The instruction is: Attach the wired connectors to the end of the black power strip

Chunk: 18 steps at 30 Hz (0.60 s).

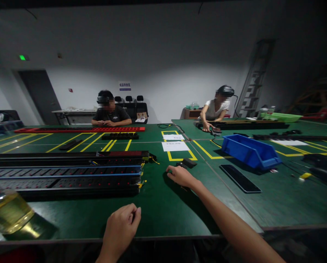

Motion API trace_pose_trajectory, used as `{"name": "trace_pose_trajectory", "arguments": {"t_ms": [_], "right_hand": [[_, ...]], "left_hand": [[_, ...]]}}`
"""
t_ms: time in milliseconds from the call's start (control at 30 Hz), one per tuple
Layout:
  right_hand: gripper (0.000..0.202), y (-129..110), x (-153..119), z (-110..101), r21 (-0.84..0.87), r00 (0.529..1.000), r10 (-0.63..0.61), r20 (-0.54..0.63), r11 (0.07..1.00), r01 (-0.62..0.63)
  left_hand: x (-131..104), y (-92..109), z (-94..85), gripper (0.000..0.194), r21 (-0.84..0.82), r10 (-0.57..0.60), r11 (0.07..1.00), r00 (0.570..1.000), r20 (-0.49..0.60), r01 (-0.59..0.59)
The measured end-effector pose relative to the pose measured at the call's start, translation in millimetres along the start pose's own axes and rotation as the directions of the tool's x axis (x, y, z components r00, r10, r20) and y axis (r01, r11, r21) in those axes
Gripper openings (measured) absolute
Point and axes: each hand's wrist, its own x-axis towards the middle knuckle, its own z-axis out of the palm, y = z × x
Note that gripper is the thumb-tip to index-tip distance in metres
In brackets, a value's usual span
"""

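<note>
Small black part (pixel 190 163) on the green worktop (pixel 158 223), just beyond the right hand (pixel 181 176) and a touch to its right. Right hand clearly nearer: arm stretched out over the worktop, palm down, fingers bent. Its underside is hidden, so cannot tell whether it pinches anything or touches the part. Part's long axis seems to slant, far left to near right; not sharp enough to be sure.

Left hand (pixel 122 223) is at the near edge, fingers loosely folded, thumb alongside the index finger. No object visible in it, but palm hidden, so cannot tell for certain. From there the part lies ahead and to the right, well apart.

Long black rails (pixel 70 177) lie crosswise left of the right hand, ends facing it, apart from it. Dark phone (pixel 240 178) and blue bin (pixel 242 148) to its right. White paper label (pixel 175 146) just past the part, beside yellow tape. Bottle of yellow liquid (pixel 11 212) at near left. Two co-workers across the worktop, one left (pixel 114 114), one right (pixel 216 109).
</note>
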Motion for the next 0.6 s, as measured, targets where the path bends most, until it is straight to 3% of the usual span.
{"name": "trace_pose_trajectory", "arguments": {"t_ms": [600], "right_hand": [[0.029, -1.5, -0.5, -1.2, -0.015, 1.0, 0.011, 0.008, 1.0, -0.011]], "left_hand": [[0.2, 0.3, -0.1, 0.039, 0.009, 0.005, 1.0, 1.0, -0.003, -0.005]]}}
